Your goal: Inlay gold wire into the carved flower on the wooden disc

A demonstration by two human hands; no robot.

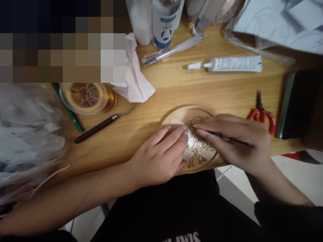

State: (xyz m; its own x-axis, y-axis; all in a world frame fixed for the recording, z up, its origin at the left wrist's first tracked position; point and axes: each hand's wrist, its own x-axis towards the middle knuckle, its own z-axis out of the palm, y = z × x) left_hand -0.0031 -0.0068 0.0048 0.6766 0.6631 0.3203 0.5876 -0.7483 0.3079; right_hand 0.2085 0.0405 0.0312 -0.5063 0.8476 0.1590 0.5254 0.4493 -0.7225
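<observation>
A round wooden plate (174, 116) bears curling gold wire outlines (198, 144) over a drawn pattern, with a shiny patch among them. My left hand (161, 156) lies over the plate's left side, fingers bent and held close, thumb near the lower rim. Its fingertips press at the upper end of the wirework. In my right hand (237, 134) is a pair of thin dark tweezers (227, 138), pinched between thumb and fingers. The tweezers' tip meets the wirework just right of my left fingertips. Whether a loose wire is between the tips is too small to tell.
Left of the plate lie a hooked tool (98, 127), a spool of gold wire (87, 95), a green pencil (75, 121) and tissue (138, 84). Beyond are a glue tube (234, 64), a pen (174, 50) and bottles (165, 27). Red-handled pliers (262, 114) and a phone (296, 104) lie right.
</observation>
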